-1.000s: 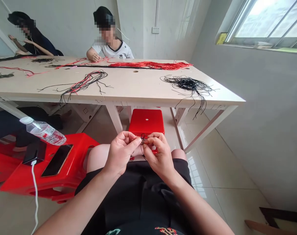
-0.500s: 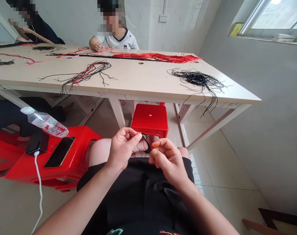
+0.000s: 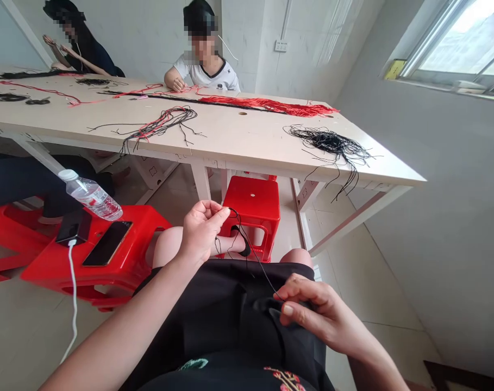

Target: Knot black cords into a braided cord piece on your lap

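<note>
My left hand is raised over my lap, thumb and forefinger pinched on a thin black cord that makes a small loop at the fingertips. Several loose ends dangle below the pinch. From there one strand runs nearly straight down to the right, to the fingertips of my right hand, which is lower, above the black cloth over my lap. The right fingers are curled around the strand's end; the exact grip is partly hidden.
A long table ahead bears a black cord bundle, mixed cords and red cords. Two people sit behind it. On a red stool at left are a bottle, a phone and a black box. Another red stool stands ahead.
My right hand has moved down and right, away from my left, drawing the strand out between them. The left hand keeps its pinch. The view has shifted slightly.
</note>
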A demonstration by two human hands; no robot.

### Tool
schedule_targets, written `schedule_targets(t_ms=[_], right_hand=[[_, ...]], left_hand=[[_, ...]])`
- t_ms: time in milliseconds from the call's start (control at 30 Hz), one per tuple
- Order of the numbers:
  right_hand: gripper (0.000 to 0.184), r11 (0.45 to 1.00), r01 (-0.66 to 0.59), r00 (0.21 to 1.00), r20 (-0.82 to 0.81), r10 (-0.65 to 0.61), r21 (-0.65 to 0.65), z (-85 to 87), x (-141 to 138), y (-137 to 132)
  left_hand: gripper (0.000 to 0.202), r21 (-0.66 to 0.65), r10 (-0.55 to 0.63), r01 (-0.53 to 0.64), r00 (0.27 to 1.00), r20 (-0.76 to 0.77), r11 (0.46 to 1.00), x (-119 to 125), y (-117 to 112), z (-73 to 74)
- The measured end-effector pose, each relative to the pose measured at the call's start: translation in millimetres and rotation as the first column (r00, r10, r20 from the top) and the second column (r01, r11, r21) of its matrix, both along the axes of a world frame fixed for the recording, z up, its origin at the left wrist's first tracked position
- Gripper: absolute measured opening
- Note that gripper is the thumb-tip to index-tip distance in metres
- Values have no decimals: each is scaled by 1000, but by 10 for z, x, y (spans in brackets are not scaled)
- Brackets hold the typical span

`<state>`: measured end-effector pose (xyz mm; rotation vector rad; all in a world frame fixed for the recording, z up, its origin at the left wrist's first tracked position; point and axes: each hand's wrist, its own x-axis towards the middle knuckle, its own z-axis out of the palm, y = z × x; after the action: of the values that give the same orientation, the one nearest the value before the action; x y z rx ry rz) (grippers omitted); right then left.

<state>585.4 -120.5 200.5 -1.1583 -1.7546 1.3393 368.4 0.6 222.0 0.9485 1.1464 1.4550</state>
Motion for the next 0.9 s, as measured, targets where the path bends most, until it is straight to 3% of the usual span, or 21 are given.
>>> schedule_targets(t_ms=[67,133,267,367,433,500,567,600,700,800,900], right_hand=[[13,997,-61,993,-101,57,-38,-38,-57,33],[17,977,-139,950,-300,85,-161,-103,-152,79],[41,911,-270,756,-655,-1,-313,-207,-399,208],[44,901,-176,675,-715,-183,-397,-207,-559,343],[44,908,-48,693,-668,-269,-416,-197,-621,434],[36,945,118,783,-557,-278,-306,-184,-641,504],[19,960,279,896,-354,-268,-20,-148,-621,546],[11,940,304,935,-240,-263,157,-117,-600,559],[12,829,170,978,11,-208,533,22,-516,599],[21,751,55,987,78,-140,658,160,-441,680],[21,706,71,981,79,-178,704,234,-400,794]], left_hand=[[27,11,-17,17,1000,4,1000,29,-23,-4],[26,18,-33,33,999,4,999,49,-40,-18],[25,24,-57,57,998,-9,998,74,-70,-30],[25,27,-84,85,996,-7,996,93,-102,-8],[25,15,-105,105,994,2,994,108,-123,6],[25,5,-117,117,993,5,993,124,-137,8],[26,6,-122,122,993,-1,992,140,-145,-5],[25,12,-123,123,992,-7,992,146,-148,-16],[24,20,-149,149,989,-15,989,163,-159,-40],[24,-5,-203,203,979,3,979,176,-177,-32],[26,-46,-239,240,971,23,970,191,-194,-1]])
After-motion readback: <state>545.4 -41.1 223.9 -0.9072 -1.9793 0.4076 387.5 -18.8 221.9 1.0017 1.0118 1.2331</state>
